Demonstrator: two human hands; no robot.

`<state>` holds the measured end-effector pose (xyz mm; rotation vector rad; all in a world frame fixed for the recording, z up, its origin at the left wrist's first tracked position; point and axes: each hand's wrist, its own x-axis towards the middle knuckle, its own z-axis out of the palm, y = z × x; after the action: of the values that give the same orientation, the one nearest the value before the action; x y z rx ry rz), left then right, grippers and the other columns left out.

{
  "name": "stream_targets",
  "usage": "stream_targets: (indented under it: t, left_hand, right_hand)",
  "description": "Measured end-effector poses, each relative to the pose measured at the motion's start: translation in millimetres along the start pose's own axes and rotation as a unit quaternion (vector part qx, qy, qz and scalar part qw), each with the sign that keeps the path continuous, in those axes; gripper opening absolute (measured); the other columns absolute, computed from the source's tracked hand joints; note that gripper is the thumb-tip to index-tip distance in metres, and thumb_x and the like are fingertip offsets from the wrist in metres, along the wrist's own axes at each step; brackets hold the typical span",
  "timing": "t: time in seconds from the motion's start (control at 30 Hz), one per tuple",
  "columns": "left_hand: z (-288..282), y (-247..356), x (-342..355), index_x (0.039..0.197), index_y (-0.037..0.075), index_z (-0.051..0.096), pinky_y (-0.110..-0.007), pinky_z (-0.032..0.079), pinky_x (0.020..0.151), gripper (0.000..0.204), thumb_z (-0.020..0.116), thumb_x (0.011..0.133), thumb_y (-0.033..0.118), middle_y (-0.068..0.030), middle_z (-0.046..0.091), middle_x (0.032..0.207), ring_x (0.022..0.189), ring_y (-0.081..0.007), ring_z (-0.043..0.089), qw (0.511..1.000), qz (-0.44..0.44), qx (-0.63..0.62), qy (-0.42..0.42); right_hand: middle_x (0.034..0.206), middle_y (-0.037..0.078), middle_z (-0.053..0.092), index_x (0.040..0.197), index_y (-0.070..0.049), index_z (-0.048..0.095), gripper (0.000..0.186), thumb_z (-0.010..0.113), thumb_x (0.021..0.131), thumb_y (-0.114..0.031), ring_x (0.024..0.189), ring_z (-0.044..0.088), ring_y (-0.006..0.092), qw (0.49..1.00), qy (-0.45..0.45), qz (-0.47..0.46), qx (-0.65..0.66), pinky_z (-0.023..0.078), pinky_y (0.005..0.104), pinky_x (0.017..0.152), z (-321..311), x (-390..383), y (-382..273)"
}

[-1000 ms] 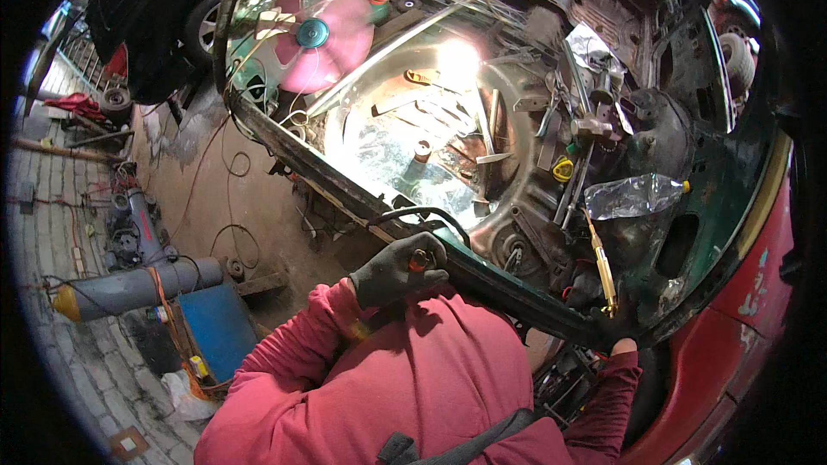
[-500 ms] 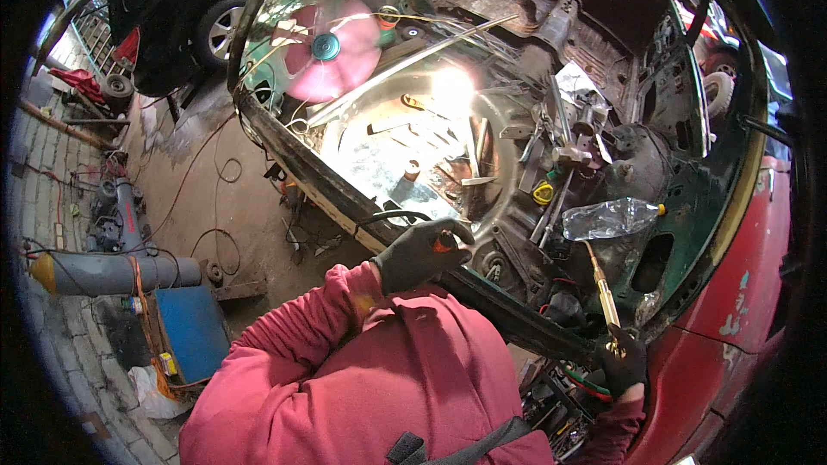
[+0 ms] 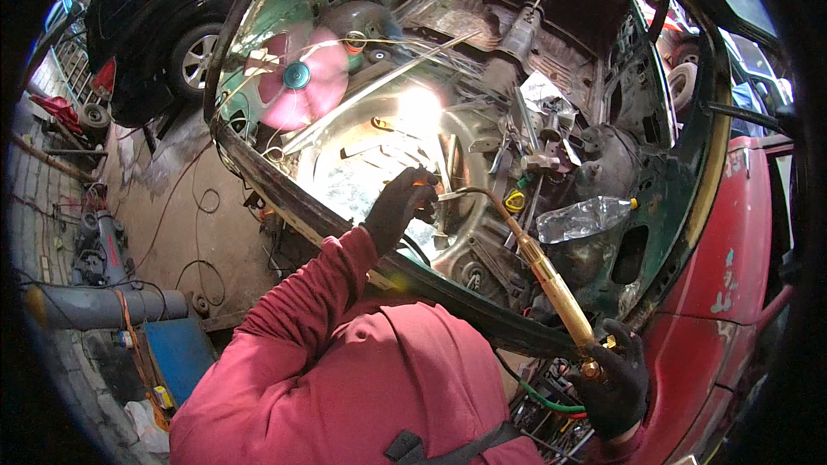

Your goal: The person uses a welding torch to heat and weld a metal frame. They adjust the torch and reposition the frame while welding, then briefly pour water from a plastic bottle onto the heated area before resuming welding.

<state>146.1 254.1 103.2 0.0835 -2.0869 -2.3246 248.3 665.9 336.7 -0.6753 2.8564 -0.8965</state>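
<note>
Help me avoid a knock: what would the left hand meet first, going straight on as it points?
The left hand would probably meet the bent torch tip first, just right of its fingers; depth is unclear here.

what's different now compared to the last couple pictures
The right hand has swung the brass torch's tip left and forward, close to the left hand. The left hand has moved forward over the car's rear edge, its grip still on a small orange object. The clear bottle and pink fan stayed in place.
</note>
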Motion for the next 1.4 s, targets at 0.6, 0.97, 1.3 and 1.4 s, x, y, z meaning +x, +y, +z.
stream_targets:
  t: [0.6,0.97,1.3,1.4]
  left_hand:
    - [-4,-19,-1,0.123,0.014,0.057,-0.04,0.063,0.083,0.031,0.045,0.116,0.042,-0.0025,0.059,0.105,0.09,-0.0164,0.065,0.995,0.001,-0.07,0.072]
    - [-10,-6,12,0.094,0.016,0.064,-0.041,0.052,0.07,0.053,0.04,0.112,0.06,-0.0015,0.055,0.073,0.064,-0.022,0.055,0.891,-0.191,-0.411,0.012]
    - [8,4,10,0.08,0.017,0.055,-0.038,0.04,0.063,0.046,0.045,0.11,0.051,0.0003,0.042,0.065,0.06,-0.0206,0.044,0.867,-0.245,-0.434,0.021]
    - [12,5,9,0.081,0.017,0.055,-0.036,0.04,0.062,0.044,0.045,0.11,0.049,0.0007,0.042,0.067,0.061,-0.0188,0.044,0.878,-0.231,-0.418,0.038]
  right_hand:
    - [0.135,0.018,0.064,0.126,-0.009,0.074,0.055,0.086,0.073,-0.004,0.123,0.061,0.0395,0.985,-0.051,0.041,0.161,0.049,0.0502,0.104,81,26,13]
    - [0.136,0.018,0.062,0.137,-0.011,0.068,0.063,0.077,0.077,0.007,0.123,0.06,0.0388,0.971,-0.064,0.045,0.225,0.049,0.0486,0.104,91,26,22]
    - [0.137,0.018,0.061,0.139,-0.011,0.066,0.063,0.079,0.079,0.004,0.125,0.058,0.0387,0.973,-0.067,0.041,0.217,0.047,0.0483,0.107,92,25,37]
    - [0.137,0.018,0.061,0.139,-0.01,0.067,0.063,0.079,0.079,0.003,0.125,0.058,0.0385,0.971,-0.07,0.047,0.224,0.047,0.0485,0.107,91,25,39]
